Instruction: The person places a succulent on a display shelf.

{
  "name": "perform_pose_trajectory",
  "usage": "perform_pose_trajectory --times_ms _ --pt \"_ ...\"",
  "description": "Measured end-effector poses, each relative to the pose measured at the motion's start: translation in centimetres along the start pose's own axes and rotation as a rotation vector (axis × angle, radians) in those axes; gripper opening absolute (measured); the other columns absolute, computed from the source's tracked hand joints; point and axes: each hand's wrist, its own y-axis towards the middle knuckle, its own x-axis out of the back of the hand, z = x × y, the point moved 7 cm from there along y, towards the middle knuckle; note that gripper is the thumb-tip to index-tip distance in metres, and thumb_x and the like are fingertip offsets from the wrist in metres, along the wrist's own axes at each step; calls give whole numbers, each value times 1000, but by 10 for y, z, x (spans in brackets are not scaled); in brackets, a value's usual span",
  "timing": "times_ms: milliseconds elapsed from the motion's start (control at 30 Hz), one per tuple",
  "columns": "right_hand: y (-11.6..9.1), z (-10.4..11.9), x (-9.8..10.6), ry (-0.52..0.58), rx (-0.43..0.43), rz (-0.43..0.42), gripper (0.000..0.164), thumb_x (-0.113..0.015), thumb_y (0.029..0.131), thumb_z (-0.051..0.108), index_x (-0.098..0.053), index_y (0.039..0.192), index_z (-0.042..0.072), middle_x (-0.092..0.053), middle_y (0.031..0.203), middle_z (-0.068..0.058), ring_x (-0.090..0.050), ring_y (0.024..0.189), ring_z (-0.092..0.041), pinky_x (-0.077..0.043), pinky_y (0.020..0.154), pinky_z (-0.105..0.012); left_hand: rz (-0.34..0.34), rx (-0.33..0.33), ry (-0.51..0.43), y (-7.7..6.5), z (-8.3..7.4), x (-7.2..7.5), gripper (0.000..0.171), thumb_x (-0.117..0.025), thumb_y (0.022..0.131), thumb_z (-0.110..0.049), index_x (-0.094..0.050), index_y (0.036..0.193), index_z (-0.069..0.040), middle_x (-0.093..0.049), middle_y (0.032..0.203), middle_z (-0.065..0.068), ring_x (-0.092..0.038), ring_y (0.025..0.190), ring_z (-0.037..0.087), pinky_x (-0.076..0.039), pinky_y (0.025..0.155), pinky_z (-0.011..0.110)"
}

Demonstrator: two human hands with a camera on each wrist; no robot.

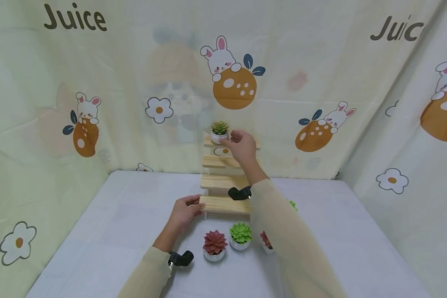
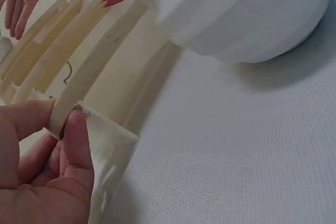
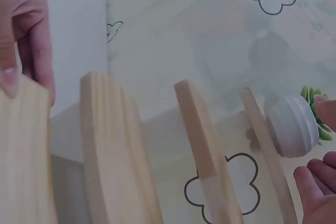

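Observation:
A small wooden tiered shelf (image 1: 225, 181) stands at the back of the table. My left hand (image 1: 184, 214) pinches the left end of its lowest board (image 2: 86, 85) between thumb and fingers. On the left part of the top board sits a green potted succulent (image 1: 219, 128) in a white ribbed pot (image 3: 292, 126). Beside this pot is my right hand (image 1: 243, 147), its thumb close to the leaves and its fingers spread apart from the thumb, not wrapped round the pot. The lower boards bear no plants where they show.
In front of the shelf stand a red succulent (image 1: 215, 243), a bright green one (image 1: 240, 234) and another red one (image 1: 265, 240), partly behind my right sleeve. More green leaves (image 1: 292, 205) peek out past that sleeve. A printed curtain (image 1: 130, 136) hangs behind the table.

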Motion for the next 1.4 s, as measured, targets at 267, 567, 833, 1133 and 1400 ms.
perform_pose_trajectory --times_ms 267,567,833,1133,1400 --pt "-23 -7 19 98 53 37 59 -83 87 26 -63 134 -2 -64 137 -21 -64 127 -29 -55 107 -38 0 -3 0 -1 -1 2 41 -70 96 -6 -63 135 2 -67 121 20 -69 93 19 -64 79 29" --pt "-57 -16 50 138 70 91 50 -83 88 28 -67 130 6 -69 132 -13 -67 121 -24 -59 94 -21 4 -22 -26 2 -4 2 41 -69 95 -2 -63 135 3 -67 121 21 -68 92 18 -65 79 29" --pt "-96 -35 73 133 64 127 54 -82 89 28 -65 133 2 -67 135 -18 -67 122 -24 -58 91 -15 2 -17 -26 3 -3 2 41 -69 95 -3 -62 136 3 -67 122 21 -68 93 18 -65 81 31" --pt "-133 -64 103 71 34 92 53 -81 89 31 -66 132 4 -68 133 -15 -67 122 -20 -57 92 -14 5 -23 -36 3 -2 1 41 -69 95 -1 -62 135 5 -67 120 22 -67 91 17 -65 79 30" --pt "-159 -95 131 11 0 11 51 -82 88 33 -68 130 8 -69 132 -15 -70 114 -12 -56 90 -12 1 -13 -42 2 -1 -1 41 -69 94 0 -62 135 5 -67 120 21 -68 89 17 -65 77 30"
